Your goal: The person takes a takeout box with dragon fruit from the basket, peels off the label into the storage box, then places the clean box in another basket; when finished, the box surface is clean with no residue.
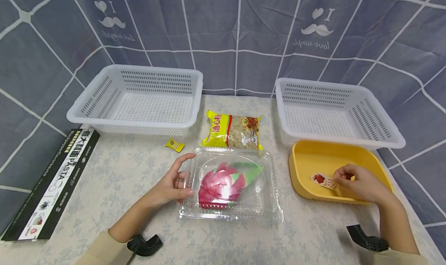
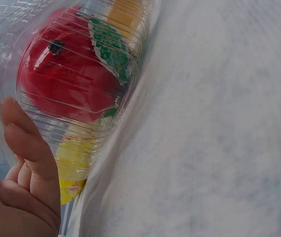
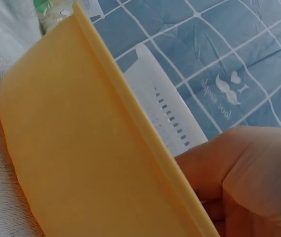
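A clear plastic clamshell box (image 1: 271,183) lies on the cloth with a pink and green dragon fruit (image 1: 223,182) inside. My left hand (image 1: 172,183) grips its left side, thumb near the front and forefinger at the back corner; the left wrist view shows the curled fingers (image 2: 24,131) against the box wall. Over the inside of a yellow bin (image 1: 296,172), my right hand (image 1: 359,182) pinches the end of a small pale packet (image 1: 322,180) with a red fruit print. In the right wrist view the bin's wall hides that packet and the fingertips.
Two white slotted baskets, the left basket (image 1: 150,125) and the right basket (image 1: 289,133), stand at the back. Between them lies a yellow-ended food bag (image 1: 231,130), behind the box. A small yellow packet (image 1: 175,145) and a long black pasta box (image 1: 52,183) are at left.
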The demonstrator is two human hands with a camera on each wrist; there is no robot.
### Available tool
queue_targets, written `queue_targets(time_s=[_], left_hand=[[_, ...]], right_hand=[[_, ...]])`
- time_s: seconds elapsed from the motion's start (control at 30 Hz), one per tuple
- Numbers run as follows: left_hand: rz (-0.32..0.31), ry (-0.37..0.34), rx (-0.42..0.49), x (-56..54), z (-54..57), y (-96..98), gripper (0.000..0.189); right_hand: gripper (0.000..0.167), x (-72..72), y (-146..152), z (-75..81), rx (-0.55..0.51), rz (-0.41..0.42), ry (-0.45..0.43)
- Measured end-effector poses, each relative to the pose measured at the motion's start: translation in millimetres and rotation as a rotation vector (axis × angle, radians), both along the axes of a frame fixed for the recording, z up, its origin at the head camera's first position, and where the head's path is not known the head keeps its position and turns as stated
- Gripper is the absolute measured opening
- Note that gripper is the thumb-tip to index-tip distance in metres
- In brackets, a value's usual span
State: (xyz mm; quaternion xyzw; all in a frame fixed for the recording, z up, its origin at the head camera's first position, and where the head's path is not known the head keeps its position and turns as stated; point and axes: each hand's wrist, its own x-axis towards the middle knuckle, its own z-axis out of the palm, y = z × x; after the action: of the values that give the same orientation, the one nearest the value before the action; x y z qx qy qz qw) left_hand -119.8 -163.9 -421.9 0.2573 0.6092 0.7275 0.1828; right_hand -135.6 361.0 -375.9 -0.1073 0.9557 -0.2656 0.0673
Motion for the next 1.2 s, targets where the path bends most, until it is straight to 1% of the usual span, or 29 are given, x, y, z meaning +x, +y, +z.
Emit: queue_targets(time_s=[0.23,0.4,0.53,0.67,1.2], left_hand=[[-0.008,-0.006,0.006,0.1,-0.2,0.1,0.083],[-0.007,-0.008,0.003,-0.1,0.4,0.2,0.084],[-0.001,-0.011,-0.006,0.1,0.7,0.0,0.083],[0.005,-0.010,-0.012,0.3,1.0,0.0,0.083],[0.000,-0.020,-0.003,1.0,1.5,0.2,0.083]], right_hand=[[0.010,-9.8,-0.3,-1.6,0.054,-0.002,-0.053],[0.015,-14.4,-2.4,-1.7,0.056,-0.026,-0.116],[0.016,-16.7,-5.2,-2.2,0.058,-0.032,-0.147],[0.017,-18.4,-7.1,-3.7,0.061,-0.030,-0.152],[0.016,-17.8,-13.0,-6.2,0.055,-0.088,-0.169]])
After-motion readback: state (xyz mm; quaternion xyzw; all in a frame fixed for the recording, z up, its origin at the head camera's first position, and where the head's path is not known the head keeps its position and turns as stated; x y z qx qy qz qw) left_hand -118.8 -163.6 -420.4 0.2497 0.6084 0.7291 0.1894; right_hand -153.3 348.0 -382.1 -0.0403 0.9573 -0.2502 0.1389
